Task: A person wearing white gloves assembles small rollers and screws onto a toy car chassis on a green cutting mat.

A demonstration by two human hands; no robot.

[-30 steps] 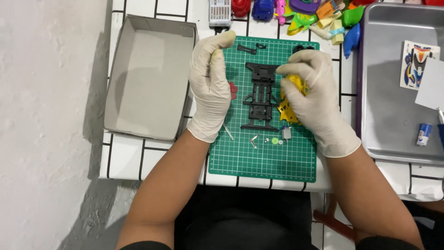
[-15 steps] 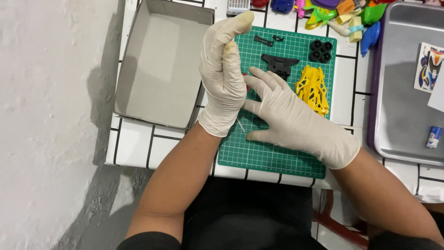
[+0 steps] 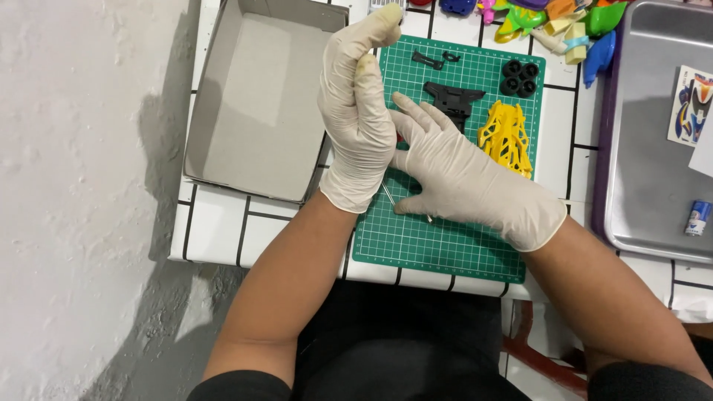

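Observation:
My left hand (image 3: 356, 111), in a white glove, is raised over the left edge of the green cutting mat (image 3: 445, 245), fingers straight and together, nothing visible in it. My right hand (image 3: 464, 178), also gloved, lies flat on the mat with its fingers spread, and their tips touch the side of the left hand. A thin metal rod (image 3: 388, 195) pokes out from under it. A black chassis piece (image 3: 454, 96) lies just beyond the right fingers. A yellow plastic body shell (image 3: 506, 137) lies to its right, below a cluster of black wheels (image 3: 520, 78).
An open grey cardboard box (image 3: 260, 111) sits left of the mat on the white tiled table (image 3: 215, 230). A metal tray (image 3: 653, 171) at the right holds a sticker sheet (image 3: 694, 104) and a small tube (image 3: 698, 217). Colourful plastic parts (image 3: 564, 30) lie along the far edge.
A second ago both hands held the black chassis and yellow shell together. The shell now lies alone at the right, and my right hand has come to rest flat against the left hand.

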